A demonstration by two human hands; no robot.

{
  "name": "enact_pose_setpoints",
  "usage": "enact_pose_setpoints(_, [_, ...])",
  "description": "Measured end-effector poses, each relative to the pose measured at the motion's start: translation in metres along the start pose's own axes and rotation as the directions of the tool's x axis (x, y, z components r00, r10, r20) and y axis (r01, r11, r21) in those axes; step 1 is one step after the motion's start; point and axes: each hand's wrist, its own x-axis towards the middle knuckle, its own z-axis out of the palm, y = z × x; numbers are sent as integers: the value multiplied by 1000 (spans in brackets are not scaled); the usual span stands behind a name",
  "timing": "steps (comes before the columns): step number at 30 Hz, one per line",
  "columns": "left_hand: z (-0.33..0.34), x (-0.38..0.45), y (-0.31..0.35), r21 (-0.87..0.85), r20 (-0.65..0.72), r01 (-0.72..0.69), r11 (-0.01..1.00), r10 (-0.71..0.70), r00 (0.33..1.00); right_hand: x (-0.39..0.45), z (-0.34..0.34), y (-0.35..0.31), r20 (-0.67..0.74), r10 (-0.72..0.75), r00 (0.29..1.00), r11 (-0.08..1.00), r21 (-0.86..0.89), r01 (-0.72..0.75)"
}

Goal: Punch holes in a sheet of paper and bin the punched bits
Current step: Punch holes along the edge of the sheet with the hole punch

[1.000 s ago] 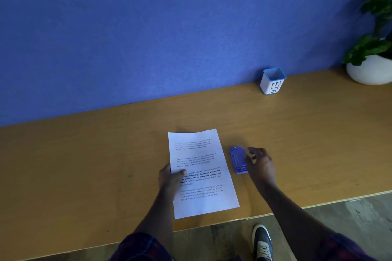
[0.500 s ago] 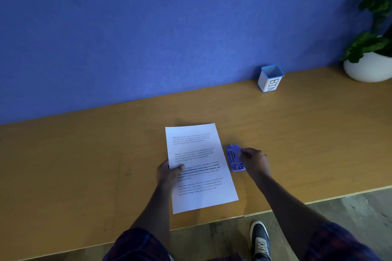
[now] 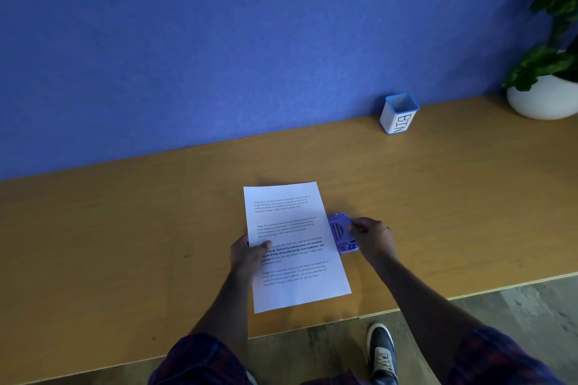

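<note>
A white printed sheet of paper (image 3: 291, 228) lies flat on the wooden table (image 3: 125, 228), near its front edge. My left hand (image 3: 247, 255) grips the sheet's left edge, thumb on top of the text. A small purple hole punch (image 3: 341, 233) sits against the sheet's right edge. My right hand (image 3: 373, 236) holds the punch from its right side, fingers curled round it. A small white bin (image 3: 398, 116) with a blue rim and the word BIN stands at the back by the blue wall, upright and open.
A potted green plant in a white bowl (image 3: 544, 97) stands at the far right of the table. A blue wall (image 3: 250, 40) runs behind the table. Below the table's front edge, a shoe (image 3: 381, 350) rests on the floor.
My right hand has reached the punch and closed its fingers round it; a second ago it hovered open beside it. The punch now sits closer against the paper's edge. My left hand has kept its grip.
</note>
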Motion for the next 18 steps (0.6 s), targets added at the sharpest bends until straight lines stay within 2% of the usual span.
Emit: enact_pose_setpoints(18, [3,0,-4,23,-81,-11,1000,13,997,0,0,-2,-4,4,1000,1000,16,-4])
